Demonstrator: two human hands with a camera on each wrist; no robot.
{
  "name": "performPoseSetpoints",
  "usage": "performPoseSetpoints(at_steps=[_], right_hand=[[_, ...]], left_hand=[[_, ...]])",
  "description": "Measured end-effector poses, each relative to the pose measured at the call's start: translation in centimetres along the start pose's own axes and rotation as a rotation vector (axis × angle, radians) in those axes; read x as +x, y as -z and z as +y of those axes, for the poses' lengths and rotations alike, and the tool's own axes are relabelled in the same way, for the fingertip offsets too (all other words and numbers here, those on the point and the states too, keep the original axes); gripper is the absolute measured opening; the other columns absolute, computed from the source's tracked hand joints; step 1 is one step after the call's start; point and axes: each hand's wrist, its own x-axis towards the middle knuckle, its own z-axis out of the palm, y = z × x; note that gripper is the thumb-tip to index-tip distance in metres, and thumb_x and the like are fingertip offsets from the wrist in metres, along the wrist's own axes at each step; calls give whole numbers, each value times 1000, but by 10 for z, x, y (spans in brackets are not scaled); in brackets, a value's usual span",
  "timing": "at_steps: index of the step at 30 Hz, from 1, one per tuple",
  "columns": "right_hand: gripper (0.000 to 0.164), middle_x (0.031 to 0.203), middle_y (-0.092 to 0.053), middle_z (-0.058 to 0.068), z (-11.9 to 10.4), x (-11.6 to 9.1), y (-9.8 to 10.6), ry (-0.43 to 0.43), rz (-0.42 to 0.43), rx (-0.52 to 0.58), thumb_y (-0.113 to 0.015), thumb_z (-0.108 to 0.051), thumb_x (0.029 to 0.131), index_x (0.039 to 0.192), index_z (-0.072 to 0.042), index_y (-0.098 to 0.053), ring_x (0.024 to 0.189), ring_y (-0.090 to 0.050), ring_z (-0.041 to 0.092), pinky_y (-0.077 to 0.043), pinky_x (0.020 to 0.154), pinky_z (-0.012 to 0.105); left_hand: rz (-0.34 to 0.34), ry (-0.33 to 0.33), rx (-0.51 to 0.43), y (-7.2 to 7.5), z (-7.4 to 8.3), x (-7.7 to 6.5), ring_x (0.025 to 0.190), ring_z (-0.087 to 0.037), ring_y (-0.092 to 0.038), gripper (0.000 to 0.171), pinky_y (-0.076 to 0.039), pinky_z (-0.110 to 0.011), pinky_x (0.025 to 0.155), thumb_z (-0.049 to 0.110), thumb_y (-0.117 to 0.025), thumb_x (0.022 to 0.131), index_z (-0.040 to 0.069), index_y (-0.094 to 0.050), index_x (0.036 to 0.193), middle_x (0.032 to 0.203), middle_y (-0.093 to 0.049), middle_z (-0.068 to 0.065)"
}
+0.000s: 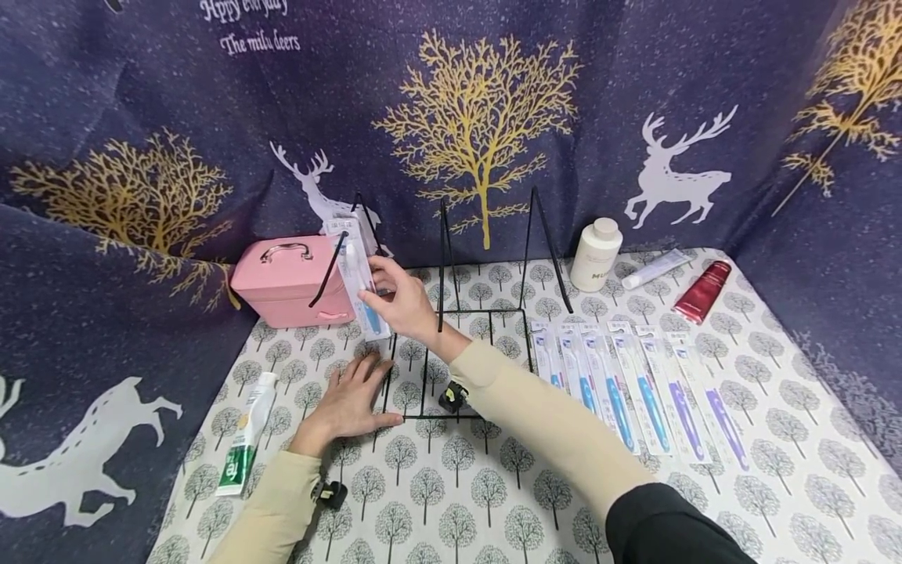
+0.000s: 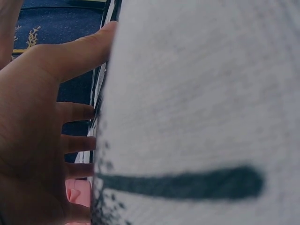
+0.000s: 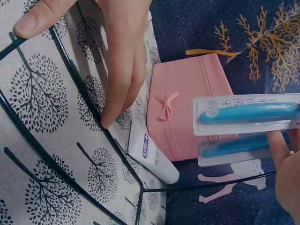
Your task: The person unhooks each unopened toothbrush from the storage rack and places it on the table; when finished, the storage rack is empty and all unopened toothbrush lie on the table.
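Note:
My right hand (image 1: pixel 405 298) pinches a packaged blue toothbrush (image 1: pixel 373 317) by its edge, upright at the left arm of a black wire rack (image 1: pixel 458 417). A black hook tip shows at the package's top; I cannot tell whether it passes through the hole. Two blue toothbrush packs show in the right wrist view, a front one (image 3: pixel 248 112) and another close behind (image 3: pixel 225 149). With fingers spread, my left hand (image 1: pixel 350 399) rests on the left side of the rack's base. The left wrist view shows that hand (image 2: pixel 33 108) against the tablecloth.
A pink case (image 1: pixel 296 282) stands behind the left hand. A green-and-white tube (image 1: pixel 243 442) lies at left. Several packaged toothbrushes (image 1: pixel 648 388) lie in a row at right. Beyond them are a white bottle (image 1: pixel 597 254), a pale tube (image 1: pixel 655 269) and a red tube (image 1: pixel 703 291).

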Motion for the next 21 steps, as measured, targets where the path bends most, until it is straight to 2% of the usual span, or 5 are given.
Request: performPoseSetpoints(at_steps=[6,8,13,21], right_hand=[[68,94,-66,18,-25,-9,8,82,1,27,-66,1,80,138,-6,-31,80,-67,24,-56,63,25],[68,92,-66,18,-34,-12,11,107,2,8,-66,2,80,138,-4,-31,80,-67,25,-56,62,24],[65,89,-67,20,-42,-14,16,142,-2,-35,-66,3,79,136,0,-33,78,-68,27,-55,59,21],[65,86,-67,21,-44,-19,18,241,-4,-44,-67,7,76,133,7,-35,73,-68,28,-55,56,18]], left_hand=[[-13,7,-15,0,0,0,133,-40,-24,103,-17,-70,101,77,-57,63,23,-26,145,149,-22,-11],[-14,9,-14,1,0,0,133,-40,-24,103,-17,-70,101,77,-57,62,23,-26,144,149,-23,-10],[-17,7,-14,1,0,0,133,-39,-24,103,-17,-70,101,78,-56,62,24,-25,145,149,-22,-10],[-5,4,-25,0,1,0,133,-39,-23,103,-17,-70,101,78,-56,62,24,-25,145,149,-22,-9]])
